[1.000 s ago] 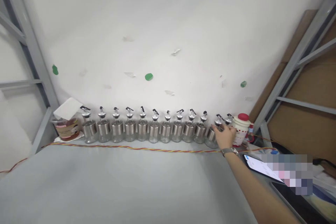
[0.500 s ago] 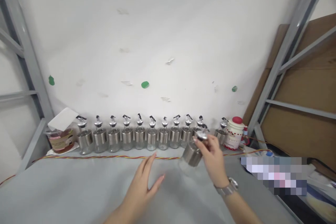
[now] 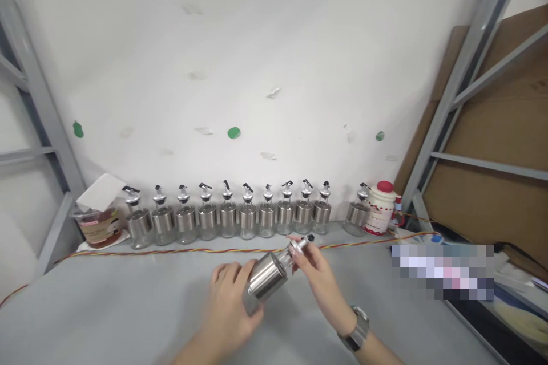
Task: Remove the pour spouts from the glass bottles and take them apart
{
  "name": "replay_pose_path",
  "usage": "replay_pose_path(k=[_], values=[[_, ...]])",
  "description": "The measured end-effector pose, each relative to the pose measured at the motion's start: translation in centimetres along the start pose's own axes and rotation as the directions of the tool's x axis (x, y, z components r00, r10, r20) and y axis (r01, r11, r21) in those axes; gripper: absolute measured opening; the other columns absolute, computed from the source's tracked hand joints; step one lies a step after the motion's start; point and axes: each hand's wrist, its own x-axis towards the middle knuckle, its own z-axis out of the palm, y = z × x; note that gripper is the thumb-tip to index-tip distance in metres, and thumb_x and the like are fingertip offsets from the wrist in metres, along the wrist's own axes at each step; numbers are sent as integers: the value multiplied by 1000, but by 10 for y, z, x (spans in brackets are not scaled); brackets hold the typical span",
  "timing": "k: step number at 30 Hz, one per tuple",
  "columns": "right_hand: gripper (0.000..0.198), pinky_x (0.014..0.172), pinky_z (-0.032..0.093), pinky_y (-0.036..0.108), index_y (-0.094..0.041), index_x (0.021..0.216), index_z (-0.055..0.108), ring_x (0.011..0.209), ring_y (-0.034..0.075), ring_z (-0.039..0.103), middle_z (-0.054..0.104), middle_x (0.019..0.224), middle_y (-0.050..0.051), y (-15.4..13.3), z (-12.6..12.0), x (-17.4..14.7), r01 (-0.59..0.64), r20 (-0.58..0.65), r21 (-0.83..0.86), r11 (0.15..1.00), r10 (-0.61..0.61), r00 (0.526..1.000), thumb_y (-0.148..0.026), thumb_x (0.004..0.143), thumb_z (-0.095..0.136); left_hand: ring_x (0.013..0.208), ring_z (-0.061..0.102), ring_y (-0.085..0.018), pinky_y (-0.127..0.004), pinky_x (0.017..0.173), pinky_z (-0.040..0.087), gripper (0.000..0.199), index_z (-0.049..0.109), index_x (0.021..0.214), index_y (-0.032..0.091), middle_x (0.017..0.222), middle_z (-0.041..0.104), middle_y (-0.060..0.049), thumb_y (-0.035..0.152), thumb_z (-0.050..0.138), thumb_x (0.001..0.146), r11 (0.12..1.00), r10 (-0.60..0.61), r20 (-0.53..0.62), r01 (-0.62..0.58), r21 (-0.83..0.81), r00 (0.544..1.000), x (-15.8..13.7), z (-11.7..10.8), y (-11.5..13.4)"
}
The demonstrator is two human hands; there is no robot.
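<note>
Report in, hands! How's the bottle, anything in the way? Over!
Left hand around bottle. Right hand at its cap. Bottle tilted. Cord running behind.

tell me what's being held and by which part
A tilted bottle: the left hand grips its lower body, the right hand holds its pourer.

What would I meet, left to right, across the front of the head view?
Left hand, tilted metal-sleeved clear glass bottle, right hand, silver-coloured metal wristwatch, flat black object, partly pixelated.
</note>
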Motion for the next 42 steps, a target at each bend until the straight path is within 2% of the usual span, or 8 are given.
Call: replay_pose_path(k=[3,7,10,20,27,32,36,42], values=[[38,36,35,22,-17,84,57,38,10,44,51,48,-5,8,-1,4,-119,18,-11,993,120,993,-51,67,59,84,52,-22,-44,88,30,54,49,111,26,85,56,-4,12,56,59,978,28,-79,-11,210,996,3,-4,-8],[51,29,18,18,-18,40,37,26,5,27,34,30,-6,20,1,-1,-363,5,0,932,363,932,-57,70,51,84,52,-21,-44,88,28,53,48,114,30,89,56,-5,8,50,67,921,118,-147,-53,386,982,2,-4,-10],[50,29,13,17,-19,42,34,27,3,19,28,32,-9,24,1,-3,-481,4,112,870,484,875,-56,69,53,85,53,-20,-43,87,27,52,48,115,31,90,57,-6,6,45,70,895,171,-138,-95,435,976,1,-4,-8],[32,30,19,18,-18,66,47,31,4,25,32,37,-11,7,-3,0,-229,-65,-15,973,227,972,-47,66,62,79,51,-20,-42,87,25,50,50,108,28,82,52,-1,20,56,59,989,-47,62,37,144,997,3,-15,-1],[20,51,35,20,-19,80,53,60,9,44,50,70,-3,-17,-19,-3,53,173,-118,992,-32,984,-30,69,66,78,50,-18,-37,84,28,50,50,103,29,81,51,1,20,57,54,990,-114,188,127,-57,976,6,-23,2],[35,46,35,21,-20,100,51,52,8,43,49,66,-4,-19,-26,4,-78,347,-22,997,81,934,-31,70,65,81,49,-19,-39,87,25,47,52,103,28,81,51,-1,18,55,57,994,-86,47,83,71,995,5,-20,-3],[36,43,34,20,-17,94,49,46,8,42,50,56,-5,-3,-18,7,-290,288,73,954,258,922,-39,70,63,85,50,-21,-41,90,22,47,55,103,27,83,52,-3,12,53,58,960,-46,-103,73,272,994,5,-16,-10],[33,34,20,18,-19,72,44,36,6,33,42,41,-9,9,-13,7,-305,192,5,952,299,935,-44,65,65,85,49,-21,-41,89,21,49,53,104,28,85,52,-3,13,52,57,952,-64,-16,66,300,998,5,-16,-12]])
